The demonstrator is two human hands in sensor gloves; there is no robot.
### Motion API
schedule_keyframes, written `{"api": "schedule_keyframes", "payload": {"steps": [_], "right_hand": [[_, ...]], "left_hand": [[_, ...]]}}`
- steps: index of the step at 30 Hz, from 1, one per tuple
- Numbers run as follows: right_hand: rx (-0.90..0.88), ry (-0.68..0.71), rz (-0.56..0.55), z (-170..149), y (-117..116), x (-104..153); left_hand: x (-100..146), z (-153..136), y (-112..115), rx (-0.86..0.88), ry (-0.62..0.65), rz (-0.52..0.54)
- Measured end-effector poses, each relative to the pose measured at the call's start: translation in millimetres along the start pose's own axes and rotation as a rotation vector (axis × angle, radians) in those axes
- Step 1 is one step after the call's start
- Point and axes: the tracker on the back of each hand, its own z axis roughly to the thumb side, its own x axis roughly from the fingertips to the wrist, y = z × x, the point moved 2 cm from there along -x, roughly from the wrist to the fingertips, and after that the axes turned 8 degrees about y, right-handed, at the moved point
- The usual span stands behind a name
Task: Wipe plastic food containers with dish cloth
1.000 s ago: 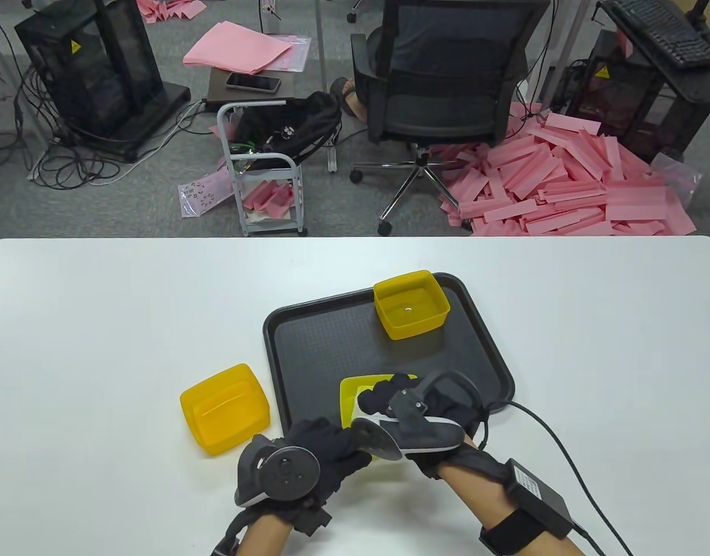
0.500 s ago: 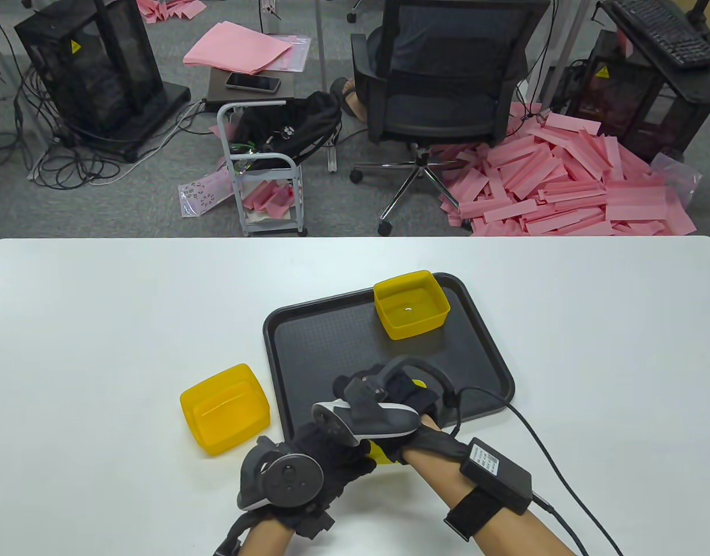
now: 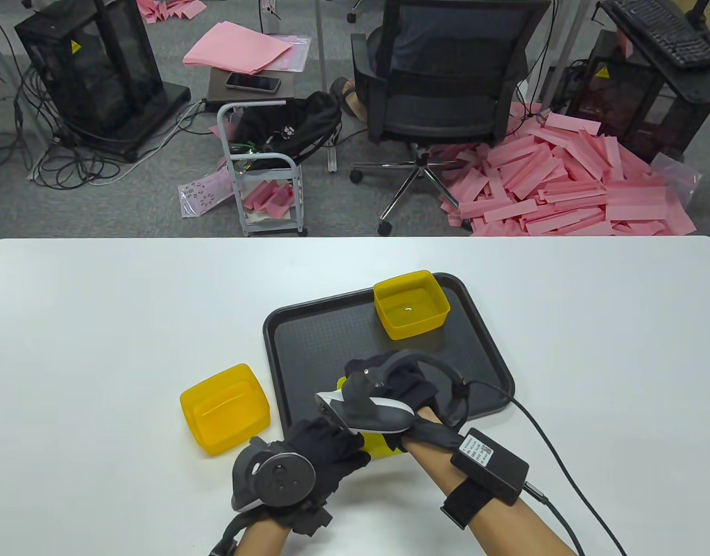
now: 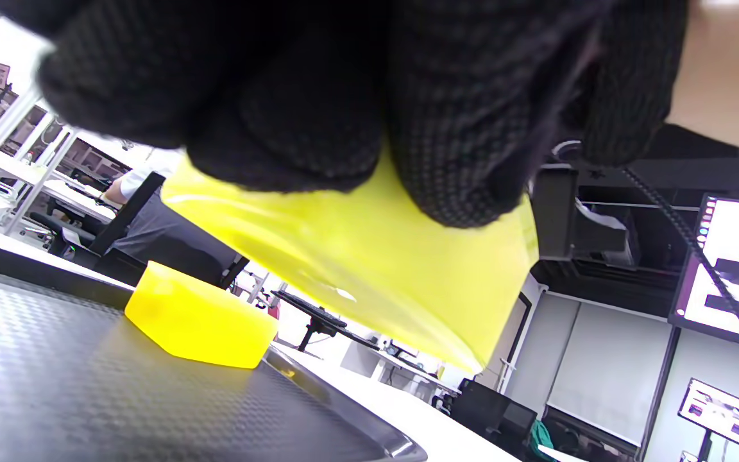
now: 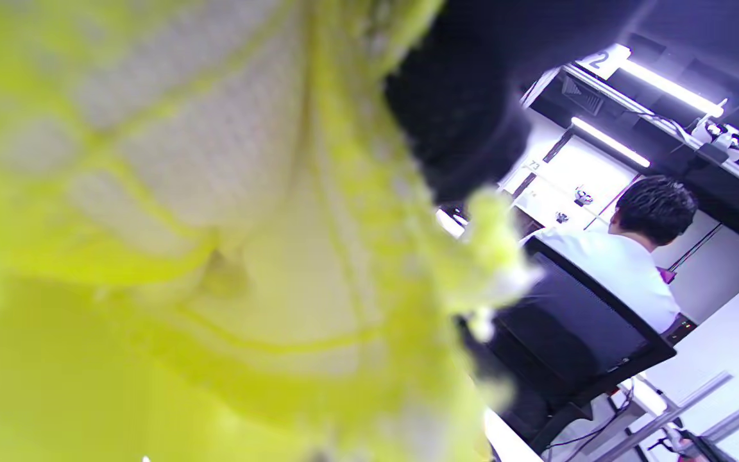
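My left hand (image 3: pixel 326 457) grips the yellow tub (image 4: pixel 369 256) low in the frame — my right hand (image 3: pixel 398 385) presses the cloth (image 5: pixel 215 167) inside it.

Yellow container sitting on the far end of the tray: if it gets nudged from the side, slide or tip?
Probably slides: the yellow container looks low, wide and flat-based, so tipping seems unlikely. Thin translucent walls suggest it is light. The black tray has a textured surface, which may add some grip.
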Motion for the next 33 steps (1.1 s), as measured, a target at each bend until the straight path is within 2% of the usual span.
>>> {"api": "schedule_keyframes", "payload": {"steps": [7,11,14,18,23,28,33], "right_hand": [[0.035,0.090,0.009,-4.0,-11.5,12.7],[0.028,0.167,-0.020,-2.9,-6.3,22.6],[0.009,0.180,0.016,-3.1,-1.5,29.0],[0.001,0.212,0.133,2.9,1.1,31.9],[-0.179,0.216,0.269,-1.7,-0.8,31.9],[-0.320,0.207,0.329,-6.9,-1.5,30.1],[-0.413,0.214,0.342,-7.7,-0.8,26.5]], "left_hand": [[0.7,-4.7,2.4,-0.010,-0.028,0.008],[0.8,-6.0,1.6,-0.019,-0.043,0.040],[0.9,-7.7,2.4,-0.010,-0.050,0.045],[0.3,-5.2,4.0,-0.022,-0.039,0.054],[1.0,-4.4,4.9,-0.025,-0.039,0.058],[1.0,-4.4,4.3,-0.012,-0.045,0.055],[1.4,-5.4,5.3,0.003,-0.050,0.056]]}}
